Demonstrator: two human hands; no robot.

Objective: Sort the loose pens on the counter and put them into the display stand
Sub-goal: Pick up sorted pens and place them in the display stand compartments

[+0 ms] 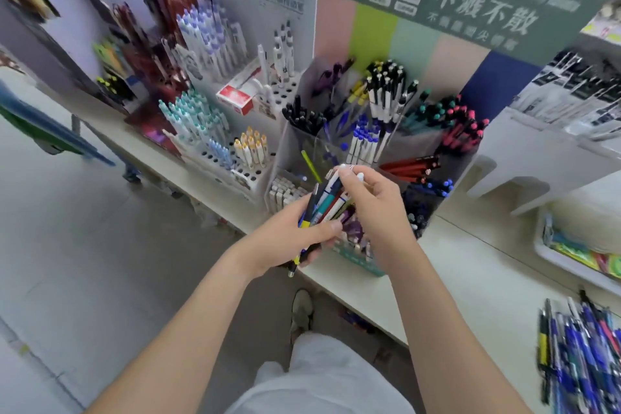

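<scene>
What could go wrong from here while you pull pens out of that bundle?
1. The left hand grips a mixed bundle at the edge of the counter; as the right hand pinches one pen out, others may slip to the floor.
2. The stand looks crowded, so a pen could land among the wrong colour.

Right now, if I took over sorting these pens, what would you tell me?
Hands: the left hand grips a bundle of mixed pens; the right hand pinches one pen at the bundle's top.
Done: the stand holds pens grouped by kind.
Left: slot the bundle in, then sort the pile on the counter.
</scene>
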